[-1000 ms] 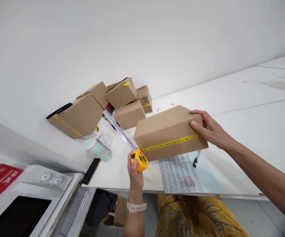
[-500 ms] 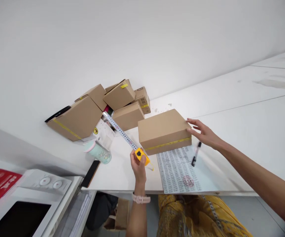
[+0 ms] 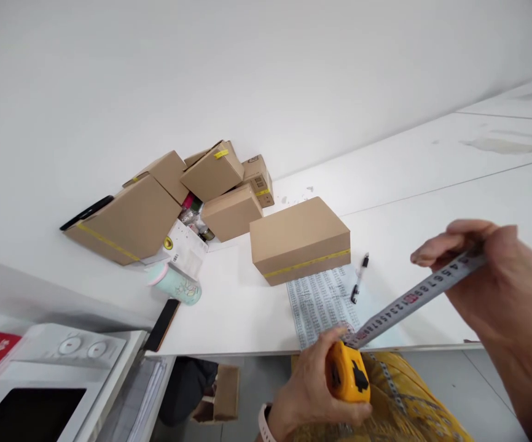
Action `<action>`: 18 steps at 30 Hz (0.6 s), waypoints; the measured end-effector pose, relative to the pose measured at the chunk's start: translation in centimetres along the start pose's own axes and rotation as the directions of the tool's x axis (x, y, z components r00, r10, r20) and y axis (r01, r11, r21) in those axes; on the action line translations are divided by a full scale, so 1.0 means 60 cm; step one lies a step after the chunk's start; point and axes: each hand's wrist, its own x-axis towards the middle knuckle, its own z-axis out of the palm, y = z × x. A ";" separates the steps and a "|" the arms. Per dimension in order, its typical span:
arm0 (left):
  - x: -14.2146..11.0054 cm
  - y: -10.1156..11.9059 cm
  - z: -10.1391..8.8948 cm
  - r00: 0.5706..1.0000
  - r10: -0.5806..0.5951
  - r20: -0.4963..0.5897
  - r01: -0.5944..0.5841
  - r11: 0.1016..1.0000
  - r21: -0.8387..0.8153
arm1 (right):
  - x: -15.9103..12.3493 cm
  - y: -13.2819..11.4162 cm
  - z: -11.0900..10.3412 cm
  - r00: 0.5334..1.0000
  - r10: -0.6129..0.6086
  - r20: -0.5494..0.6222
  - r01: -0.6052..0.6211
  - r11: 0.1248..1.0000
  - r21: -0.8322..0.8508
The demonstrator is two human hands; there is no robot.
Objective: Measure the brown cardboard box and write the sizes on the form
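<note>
My left hand [image 3: 314,383] is closed around a yellow tape measure [image 3: 354,374], low in front of my lap at the table's front edge. From its case the white measuring blade [image 3: 416,298] runs up to the right, and my right hand [image 3: 491,264] pinches the blade's outer end; the very tip is hidden by the fingers. A closed cardboard box [image 3: 300,239] with a yellow strip along its side rests on the table, apart from both hands. Under its front edge lies a printed sheet [image 3: 316,304], with a black-and-clear pen [image 3: 360,278] to its right.
Several cardboard boxes [image 3: 130,221] are stacked against the wall at the back left. A mint-green cup [image 3: 176,283] lies on its side by a white packet [image 3: 187,245]. A white appliance [image 3: 70,368] stands at lower left. The table's front edge [image 3: 229,354] runs below.
My right hand has left the box and now grips the blade's end. My left hand has brought the tape measure right and closer to me, and the blade now points right.
</note>
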 end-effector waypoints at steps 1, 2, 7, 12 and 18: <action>0.003 0.002 0.003 1.000 0.006 -0.017 -0.007 0.998 -0.061 | -0.016 0.013 -0.006 0.999 0.022 0.048 -0.021 1.000 -0.013; 0.006 0.006 0.006 0.999 0.027 -0.040 -0.032 0.992 -0.121 | -0.033 0.026 -0.009 0.992 0.041 0.118 -0.036 0.998 -0.042; 0.023 0.033 0.011 0.962 0.187 -0.201 -0.227 0.953 -0.199 | -0.106 0.074 0.005 0.868 0.161 0.470 -0.018 0.956 -0.294; 0.054 0.066 -0.063 0.789 0.414 -0.454 -0.398 0.907 0.136 | -0.077 0.125 -0.024 0.990 0.101 0.096 -0.033 0.840 -0.541; 0.183 0.108 -0.201 0.627 0.621 -0.470 -0.239 0.728 0.643 | 0.013 0.229 -0.048 0.948 0.314 -0.047 -0.122 0.221 -0.968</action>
